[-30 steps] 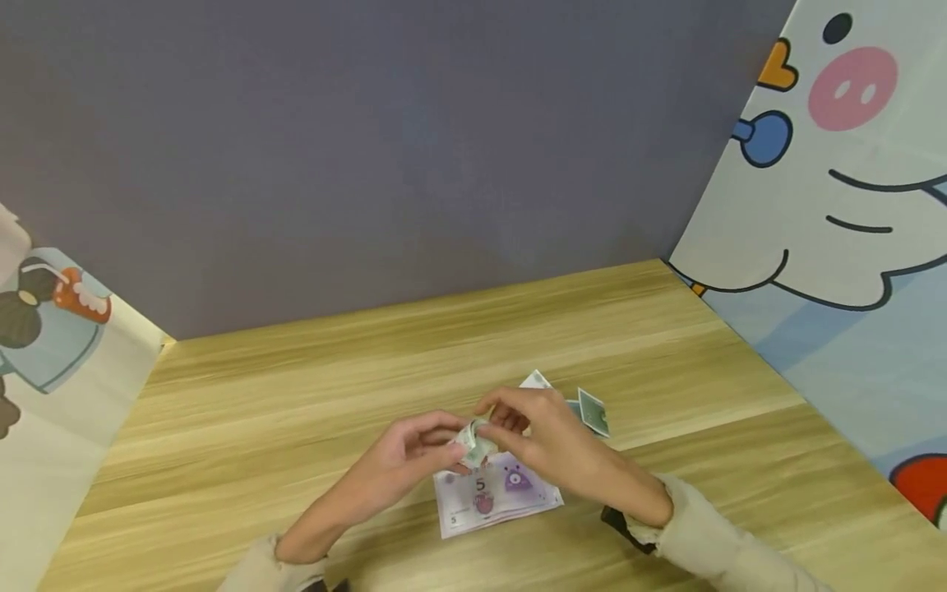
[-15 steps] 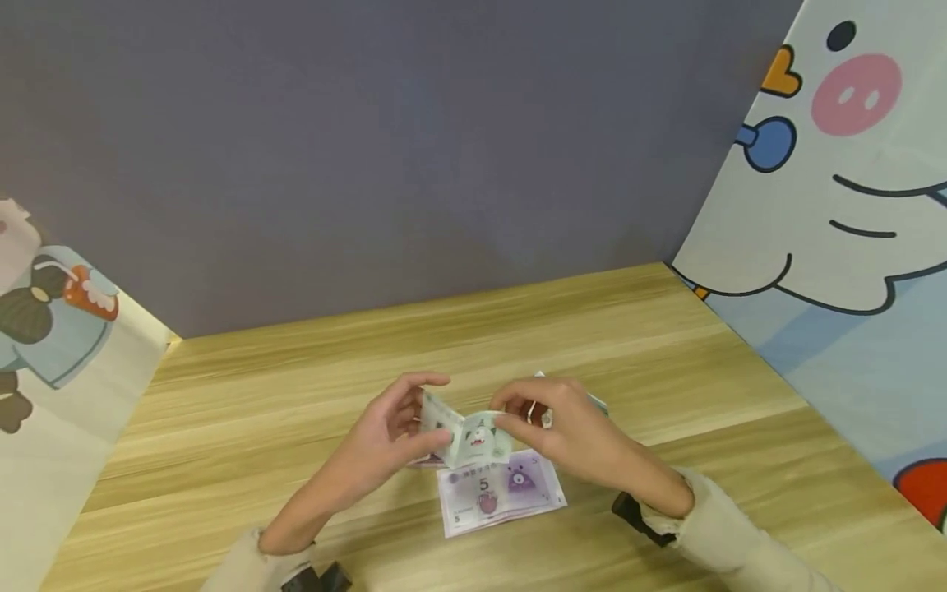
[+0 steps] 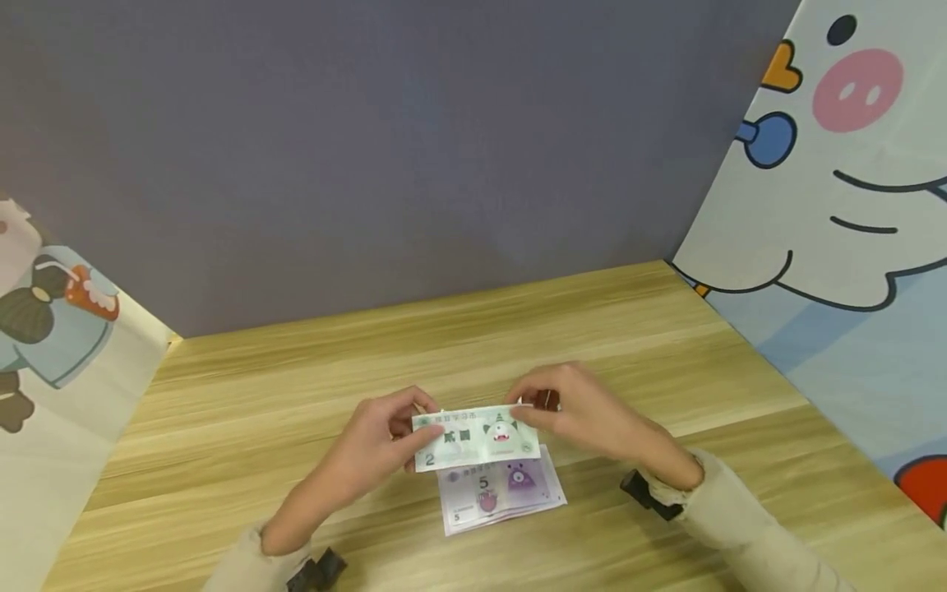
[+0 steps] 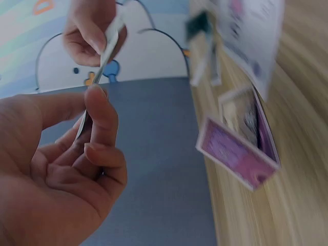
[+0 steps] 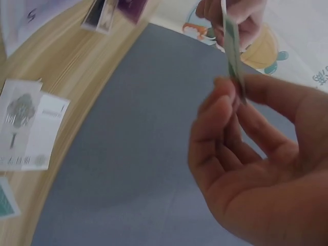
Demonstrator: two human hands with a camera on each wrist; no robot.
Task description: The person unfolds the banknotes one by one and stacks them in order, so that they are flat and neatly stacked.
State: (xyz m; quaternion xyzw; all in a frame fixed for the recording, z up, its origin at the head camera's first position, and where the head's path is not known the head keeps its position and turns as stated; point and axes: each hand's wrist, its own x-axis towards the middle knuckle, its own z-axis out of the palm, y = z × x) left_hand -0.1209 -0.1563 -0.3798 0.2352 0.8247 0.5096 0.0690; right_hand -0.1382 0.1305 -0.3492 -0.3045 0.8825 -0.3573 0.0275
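Observation:
A pale green play banknote (image 3: 477, 440) marked 2 is stretched flat between both hands, raised over the table. My left hand (image 3: 370, 448) pinches its left end, thumb on the printed side. At its upper right corner, my right hand (image 3: 584, 411) grips it between thumb and fingers. The note appears nearly edge-on in both wrist views. Beneath it, partly covered, purple play banknotes (image 3: 503, 501) marked 5 lie stacked on the tabletop. A folded purple note (image 4: 236, 154) rests beyond the stack in the left wrist view.
A grey-white note (image 5: 48, 123) marked 1 and a green note (image 5: 6, 200) lie on the table in the right wrist view. The wood-grain table (image 3: 296, 395) meets a grey back wall (image 3: 370, 164). Cartoon-printed panels (image 3: 851, 205) flank it on both sides.
The green note was crumpled or folded between the fingers, then partly opened, and is now spread flat. The hands have drawn apart; the purple stack has stayed put.

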